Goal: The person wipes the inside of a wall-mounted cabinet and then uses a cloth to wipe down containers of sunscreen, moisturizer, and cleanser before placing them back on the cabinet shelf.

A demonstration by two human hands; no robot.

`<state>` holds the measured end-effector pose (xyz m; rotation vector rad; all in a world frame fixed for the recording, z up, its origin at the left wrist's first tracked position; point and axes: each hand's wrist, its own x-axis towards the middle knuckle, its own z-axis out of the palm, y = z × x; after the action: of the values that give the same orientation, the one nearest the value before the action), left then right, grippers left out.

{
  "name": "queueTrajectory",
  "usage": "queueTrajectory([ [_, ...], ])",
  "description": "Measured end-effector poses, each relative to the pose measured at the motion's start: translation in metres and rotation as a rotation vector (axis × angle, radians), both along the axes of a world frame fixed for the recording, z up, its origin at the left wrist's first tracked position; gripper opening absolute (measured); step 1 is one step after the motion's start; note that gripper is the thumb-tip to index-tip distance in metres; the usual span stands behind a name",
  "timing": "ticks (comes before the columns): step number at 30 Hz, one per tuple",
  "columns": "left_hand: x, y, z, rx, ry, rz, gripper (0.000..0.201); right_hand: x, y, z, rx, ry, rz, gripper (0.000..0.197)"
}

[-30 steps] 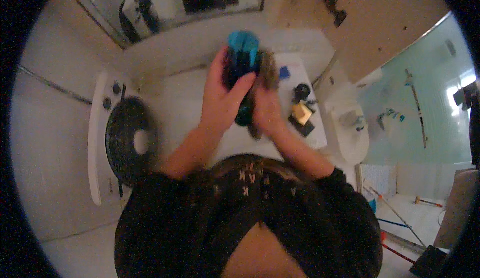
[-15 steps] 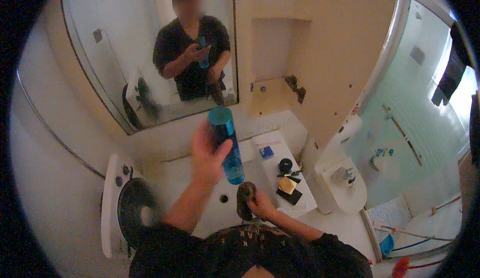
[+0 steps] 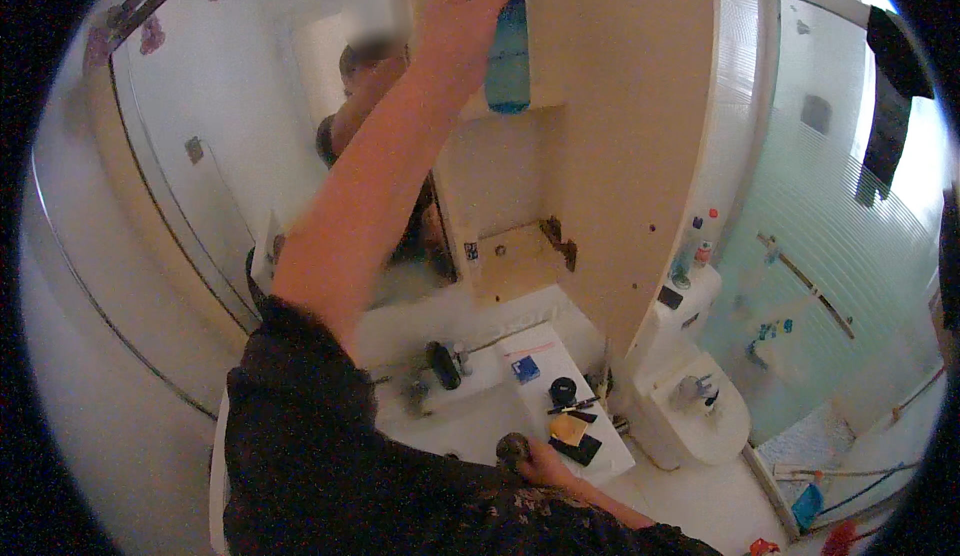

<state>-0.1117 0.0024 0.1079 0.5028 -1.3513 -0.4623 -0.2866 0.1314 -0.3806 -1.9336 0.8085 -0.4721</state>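
My left hand [image 3: 462, 18] is raised at the top of the view, its fingers wrapped round a see-through blue bottle [image 3: 508, 68] with liquid in it. The bottle's upper end runs out of view. It stands upright in front of the beige cabinet wall, above an open niche [image 3: 500, 171]. Low over the right side of the sink [image 3: 480, 421], my right hand [image 3: 543, 464] is closed on a dark brown, bunched thing that looks like a cloth [image 3: 513, 450]. Part of the sink is hidden behind my left sleeve.
A white counter [image 3: 540, 341] right of the sink carries a small blue box [image 3: 525, 369], a round black container [image 3: 563, 391] and a yellowish piece [image 3: 568, 428] on dark flat items. Behind the sink is a tap [image 3: 443, 366]. A mirror [image 3: 250, 86], toilet [image 3: 700, 406] and glass shower screen [image 3: 800, 186] surround me.
My left hand has lifted the blue bottle from over the sink up to the cabinet. The view has tilted upward. My right hand still grips the dark cloth-like thing.
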Motion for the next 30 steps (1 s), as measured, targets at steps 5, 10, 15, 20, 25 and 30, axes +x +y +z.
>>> queueTrajectory([
  [5, 0.027, -0.111, 0.014, -0.116, -0.07, 0.187, 0.063, -0.007, -0.01, -0.035, 0.017, -0.125, -0.068, 0.029],
  [10, 0.027, -0.157, 0.01, -0.145, -0.007, 0.2, 0.061, -0.015, -0.031, -0.06, 0.042, -0.027, 0.036, 0.031],
  [15, 0.02, -0.176, 0.004, -0.102, -0.084, 0.432, 0.064, -0.011, -0.04, -0.043, 0.06, 0.076, 0.059, 0.031],
  [20, 0.03, -0.2, -0.003, -0.127, -0.075, 0.394, 0.064, -0.003, -0.04, -0.051, -0.13, -0.123, 0.079, 0.038],
  [25, 0.028, -0.199, -0.003, -0.093, -0.011, 0.328, 0.067, -0.002, -0.04, -0.047, 0.027, -0.019, 0.098, 0.038],
  [30, 0.039, -0.213, -0.007, -0.121, -0.097, 0.636, 0.068, 0.005, -0.038, -0.042, 0.19, -0.064, 0.116, 0.032],
])
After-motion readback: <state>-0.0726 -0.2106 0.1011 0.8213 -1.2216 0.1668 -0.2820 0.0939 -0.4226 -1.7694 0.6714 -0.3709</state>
